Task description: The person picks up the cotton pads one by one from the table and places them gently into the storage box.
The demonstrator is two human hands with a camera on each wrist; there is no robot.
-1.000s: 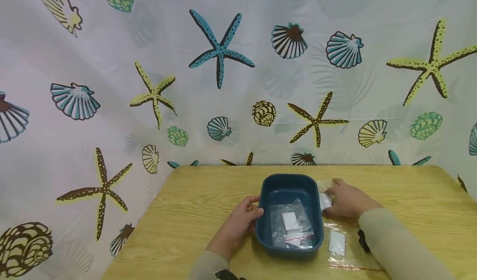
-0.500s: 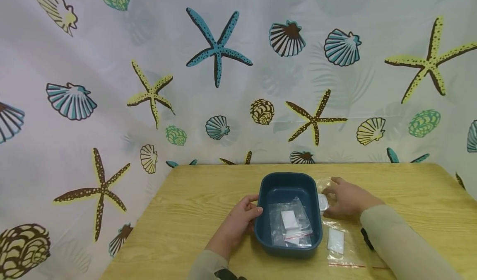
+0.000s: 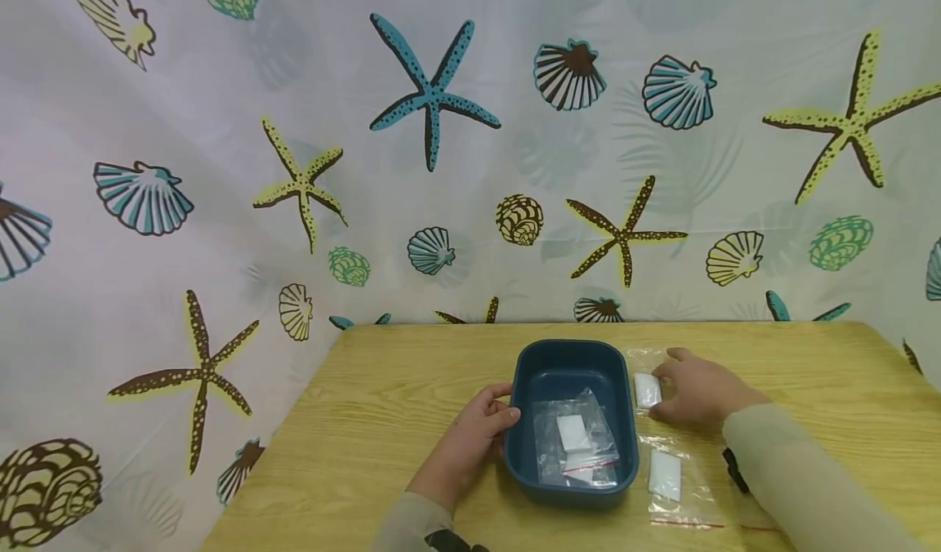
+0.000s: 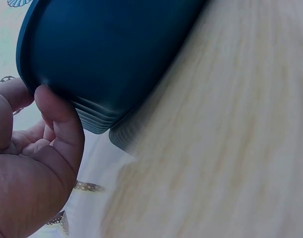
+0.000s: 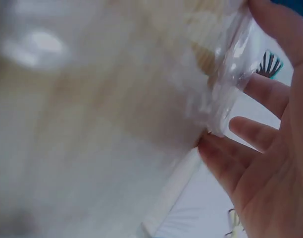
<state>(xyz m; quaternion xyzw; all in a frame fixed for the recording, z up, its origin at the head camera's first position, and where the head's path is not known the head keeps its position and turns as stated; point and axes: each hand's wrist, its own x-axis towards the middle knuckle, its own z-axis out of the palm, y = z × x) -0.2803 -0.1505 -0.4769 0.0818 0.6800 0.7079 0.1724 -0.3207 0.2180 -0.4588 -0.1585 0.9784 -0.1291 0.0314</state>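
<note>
Soft, cool, even light across the head view here, the patterned curtain (image 3: 434, 13) coming through crisp, the tabletop (image 3: 397, 372) mildly lit, shade gathering gently inside the blue bin (image 3: 559, 366) and around its base. Over to the left wrist and it's dimmer, the bin sinking into deep shade, the left hand (image 4: 37, 173) shadowed but fairly clear, while the wood grain smears into pale, washed-out streaks! Haziest is the right wrist: white glare upper left, the foreground melting into blur, small glints along the crinkled clear bag (image 5: 230, 69) beside a softly shaded right hand (image 5: 275, 134).
</note>
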